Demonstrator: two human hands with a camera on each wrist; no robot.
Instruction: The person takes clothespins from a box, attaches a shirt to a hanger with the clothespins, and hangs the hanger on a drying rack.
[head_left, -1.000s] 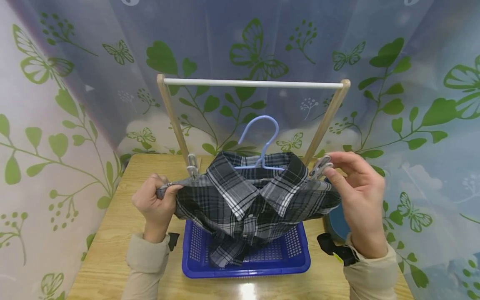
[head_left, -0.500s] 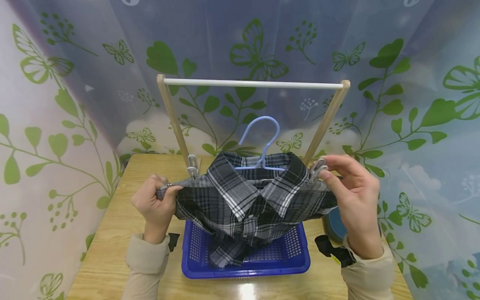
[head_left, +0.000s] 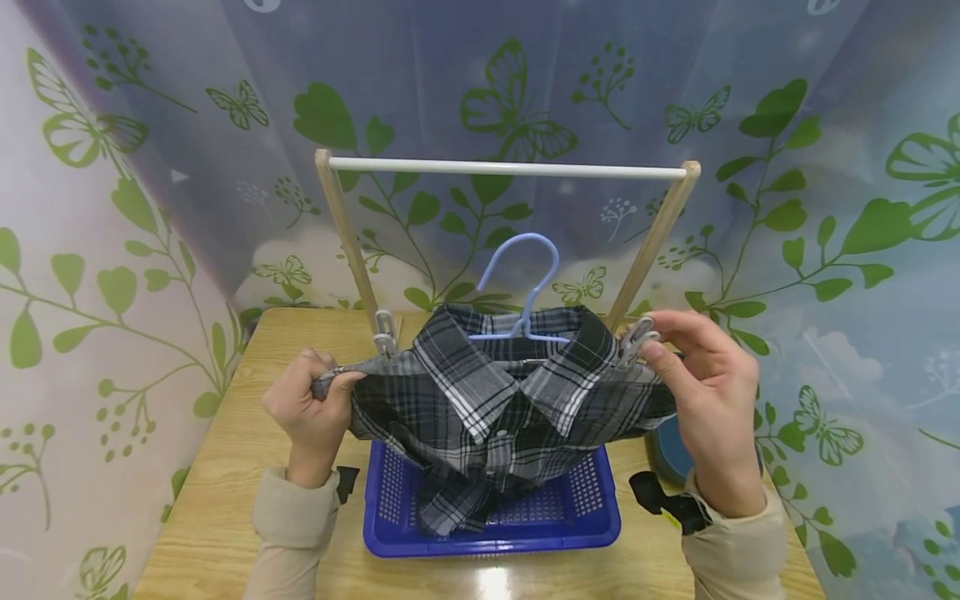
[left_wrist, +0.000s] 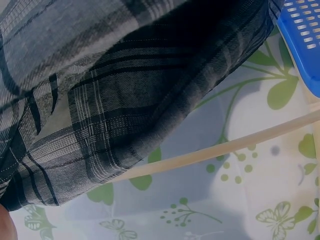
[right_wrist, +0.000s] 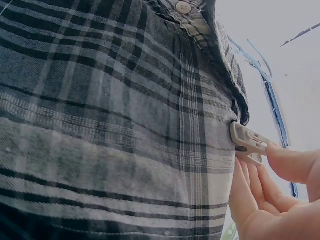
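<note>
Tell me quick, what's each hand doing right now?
Left hand: grips the shoulder end of the grey plaid cotton shirt.
Right hand: pinches the pale plastic clip on the shirt's other shoulder.

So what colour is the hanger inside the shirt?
Light blue; the hanger shows best in the head view.

Curtained tabletop laundry booth [head_left: 517,100], drying rack [head_left: 506,167]

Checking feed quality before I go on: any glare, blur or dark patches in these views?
Head view: sharp and evenly lit, with a small glare spot on the table in front of the blue basket. Left wrist view: the plaid shirt is soft and shadowed. Right wrist view: the clip is fairly clear against a washed-out bright background.
</note>
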